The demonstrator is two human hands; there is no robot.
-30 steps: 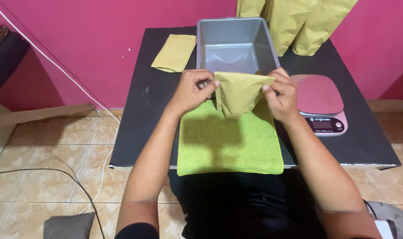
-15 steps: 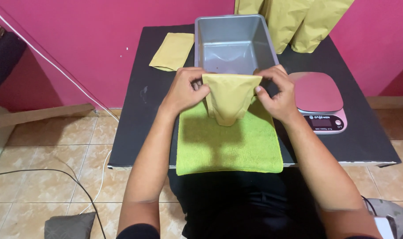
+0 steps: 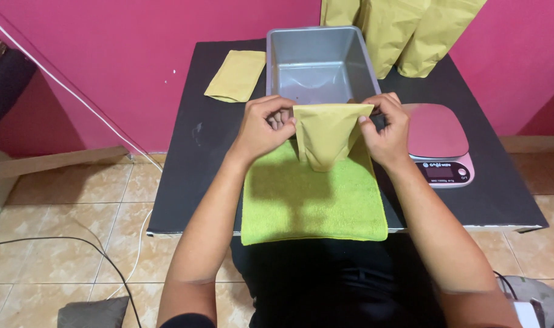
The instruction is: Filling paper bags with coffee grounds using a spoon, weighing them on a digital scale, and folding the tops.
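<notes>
My left hand (image 3: 266, 124) and my right hand (image 3: 386, 129) both pinch the top edge of a tan paper pouch (image 3: 326, 135), one hand at each upper corner. The pouch hangs upright above a lime-green cloth (image 3: 310, 200) spread on the black table (image 3: 192, 176). Just behind the pouch stands a grey metal tray (image 3: 319, 61); I cannot tell what dark bits lie on its floor.
A pink kitchen scale (image 3: 438, 140) sits right of my right hand. A flat tan pouch (image 3: 236, 75) lies at the table's back left. Tall tan bags (image 3: 410, 30) stand behind the tray against the pink wall. Cables run over the tiled floor at left.
Both hands have drawn the pouch's top edge straighter and wider. The pouch now hangs slightly nearer the tray's front rim.
</notes>
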